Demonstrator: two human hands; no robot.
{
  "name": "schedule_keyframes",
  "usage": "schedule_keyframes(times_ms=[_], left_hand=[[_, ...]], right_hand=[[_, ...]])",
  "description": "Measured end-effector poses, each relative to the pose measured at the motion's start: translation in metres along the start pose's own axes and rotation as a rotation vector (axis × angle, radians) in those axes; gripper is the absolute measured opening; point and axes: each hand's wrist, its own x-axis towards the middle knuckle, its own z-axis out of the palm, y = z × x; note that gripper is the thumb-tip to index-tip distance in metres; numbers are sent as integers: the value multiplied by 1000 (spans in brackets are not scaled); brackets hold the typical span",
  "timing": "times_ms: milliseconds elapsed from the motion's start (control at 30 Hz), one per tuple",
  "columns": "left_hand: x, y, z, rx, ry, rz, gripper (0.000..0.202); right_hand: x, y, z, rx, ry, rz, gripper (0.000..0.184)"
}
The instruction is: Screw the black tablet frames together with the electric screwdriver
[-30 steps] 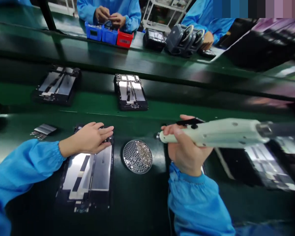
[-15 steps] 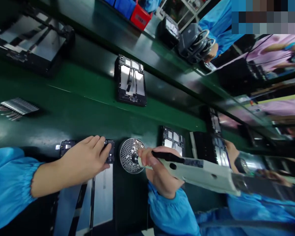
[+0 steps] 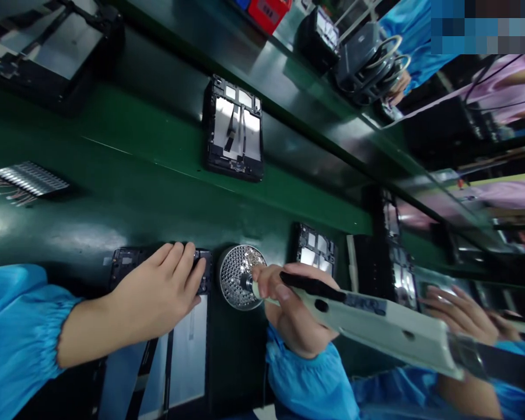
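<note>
My left hand [image 3: 157, 297] lies over the top end of an opened tablet [image 3: 186, 361], fingers curled down on its black frame. The tablet lies flat, with a silvery back and dark ribbon cables; my hand covers part of its upper edge. In my right hand [image 3: 295, 309] is a pale green electric screwdriver [image 3: 376, 324], fingers wrapped round its front end. Its nose reaches over a round metal screw dish [image 3: 234, 280] full of small holes, with loose screws at its far right side. The screwdriver's tip is at the dish; exact contact cannot be made out.
More opened tablets stand on the green bench: one on the ledge [image 3: 238, 131], one beyond my right hand [image 3: 315, 248], a larger one [image 3: 70, 49] upper left. A connector strip [image 3: 30, 178] lies left. A co-worker's hand [image 3: 459, 312] is at right. A red bin [image 3: 269, 13] stands behind.
The view has shifted slightly, so most bench things appear a little lower right or higher. Both my hands keep their holds. The co-worker's hand at right has come further into view.
</note>
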Motion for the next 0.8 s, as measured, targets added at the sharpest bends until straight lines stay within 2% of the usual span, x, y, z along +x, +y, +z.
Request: schedule_keyframes(times_ms=[133, 233, 467, 600, 800], left_hand=[[-1, 1, 1, -22, -2, -5, 48], [0, -1, 1, -41, -13, -17, 49], [1, -3, -2, -53, -43, -42, 49], [2, -2, -3, -69, -49, -43, 47], [2, -1, 0, -80, -38, -38, 46]], right_hand=[[6, -26, 0, -42, -64, 45, 23], [16, -41, 9, -44, -139, 90, 24], [36, -24, 43, 11, -172, 33, 29], [37, -20, 43, 17, -234, 101, 33], [35, -22, 38, 51, -254, 166, 33]])
